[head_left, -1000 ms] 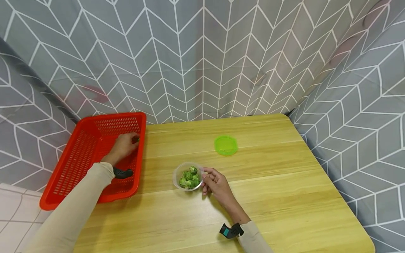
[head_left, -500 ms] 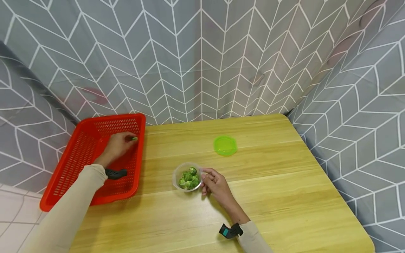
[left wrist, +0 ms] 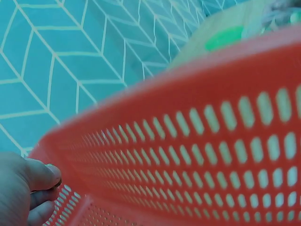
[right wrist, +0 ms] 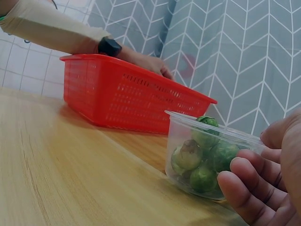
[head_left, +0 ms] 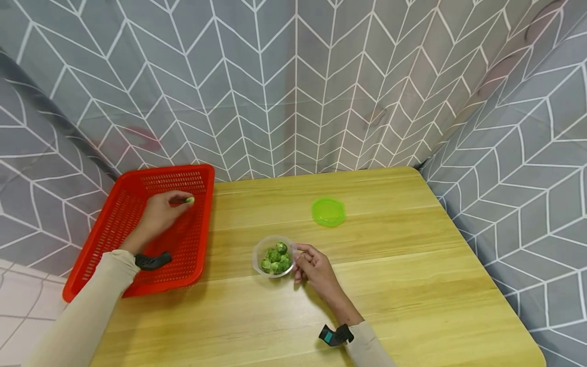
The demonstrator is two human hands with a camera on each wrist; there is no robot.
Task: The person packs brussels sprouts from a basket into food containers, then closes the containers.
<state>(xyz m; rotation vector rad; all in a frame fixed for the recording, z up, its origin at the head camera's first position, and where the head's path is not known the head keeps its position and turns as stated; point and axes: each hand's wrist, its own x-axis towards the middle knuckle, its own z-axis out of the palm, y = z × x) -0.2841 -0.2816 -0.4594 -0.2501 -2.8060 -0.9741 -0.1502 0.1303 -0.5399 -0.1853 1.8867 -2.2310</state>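
Inside the red basket [head_left: 199, 239], my left hand [head_left: 161, 213] pinches a Brussels sprout [head_left: 190, 200] between thumb and fingers. In the left wrist view the hand [left wrist: 28, 186] is at the lower left by the basket's wall, and its fingers mostly hide the sprout. A clear plastic tub [head_left: 258, 255] stands on the table with several Brussels sprouts [head_left: 275, 259] in it. My right hand [head_left: 313, 267] holds the tub by its right rim, thumb on top. The right wrist view shows the fingers [right wrist: 247, 181] against the tub's side.
A green lid [head_left: 328, 212] lies on the wooden table [head_left: 403, 275] behind and to the right of the tub. Grey patterned curtains [head_left: 293, 92] hang along the back and right sides of the table. The basket stands at the table's left edge.
My left hand has moved left and slightly up from the basket's right wall, with the sprout in its fingers showing more. The right hand and tub have stayed in place.
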